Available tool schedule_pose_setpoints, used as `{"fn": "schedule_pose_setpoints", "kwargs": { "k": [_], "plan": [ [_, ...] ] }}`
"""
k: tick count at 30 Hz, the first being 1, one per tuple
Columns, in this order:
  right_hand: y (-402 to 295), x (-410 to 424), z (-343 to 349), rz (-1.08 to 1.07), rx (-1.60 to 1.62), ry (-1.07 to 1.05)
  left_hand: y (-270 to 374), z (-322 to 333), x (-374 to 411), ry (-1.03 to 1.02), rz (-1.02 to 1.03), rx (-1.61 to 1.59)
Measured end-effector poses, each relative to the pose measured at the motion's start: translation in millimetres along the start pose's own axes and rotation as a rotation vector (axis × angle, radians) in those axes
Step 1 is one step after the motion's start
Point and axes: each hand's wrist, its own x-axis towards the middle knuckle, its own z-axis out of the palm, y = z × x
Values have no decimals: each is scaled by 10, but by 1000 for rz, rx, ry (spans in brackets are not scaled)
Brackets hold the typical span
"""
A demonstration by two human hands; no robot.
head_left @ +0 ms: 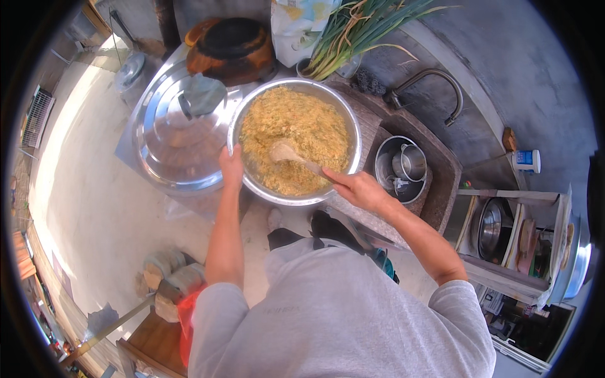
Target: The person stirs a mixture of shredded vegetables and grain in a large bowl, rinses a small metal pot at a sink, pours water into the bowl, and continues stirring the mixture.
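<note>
A large steel basin (pixel 355 141) stands in front of me, filled with a yellowish, crumbly food mixture (pixel 298 113) flecked with green. My left hand (pixel 231 165) grips the basin's near left rim, thumb on the edge. In my right hand (pixel 361 189) is the handle of a wooden spoon (pixel 285 152), held from the right across the rim. The spoon's broad head rests on the mixture, a little below the basin's middle. Smeared food covers part of that head.
Left of the basin lies a big round metal lid (pixel 160 137). Behind are a dark brown pot (pixel 231 47) and green onions (pixel 359 33). On the right, a stone sink (pixel 437 203) with a curved faucet (pixel 439 73) holds steel bowls (pixel 409 163). A rack (pixel 501 264) stands farther right.
</note>
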Motion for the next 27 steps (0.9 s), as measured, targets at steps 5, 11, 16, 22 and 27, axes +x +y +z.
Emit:
{"fn": "schedule_pose_setpoints", "kwargs": {
  "k": [5,11,16,22,27],
  "plan": [
    [25,7,733,0,-35,-17,-144,56,2,-17,-2,-7],
    [181,-371,-189,15,-132,-140,-267,83,26,8,-2,-59],
    [-111,-664,-560,194,103,7,-156,35,-29,16,45,17],
    [20,-1004,-97,303,89,-142,-122,66,-54,-10,-25,-23],
    [-73,-337,516,336,102,-114,-209,67,-9,-10,-26,-61]
  ]
}}
